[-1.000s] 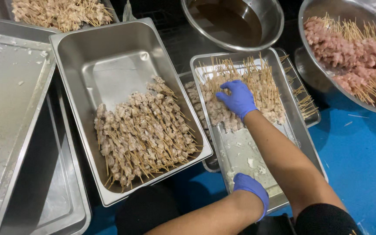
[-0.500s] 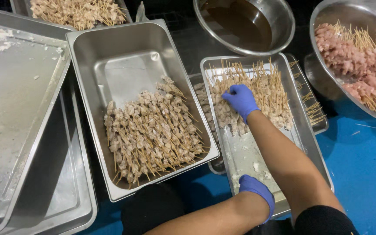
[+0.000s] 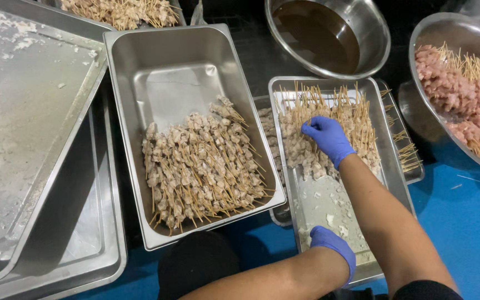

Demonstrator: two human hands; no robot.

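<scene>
Right hand (image 3: 328, 137), in a blue glove, lay fingers-down on a heap of floured meat skewers (image 3: 329, 130), the fingers curled loosely over the sticks; whether it actually gripped any could not be told. Those skewers filled the far half of a shallow steel tray (image 3: 395, 178), directly under the hand, with their bare stick ends pointing away from the person. Nearer the person, the left hand (image 3: 333, 250), also gloved in blue, rested on the near end of the same tray, its fingers bent downward against the floury bottom and holding nothing that showed. Just left of the right hand stood a deep steel pan (image 3: 173, 72), its near half stacked with coated skewers (image 3: 201, 166) lying in rows. Beyond the right hand sat a round steel bowl of brown liquid (image 3: 320, 36), and to its right a large steel bowl (image 3: 426, 50) held raw pink skewers (image 3: 462, 94). Far to the left of both hands lay flat steel trays (image 3: 29, 128) dusted with flour, stacked one over another. Blue table surface (image 3: 468, 222) showed to the right of the forearm.
</scene>
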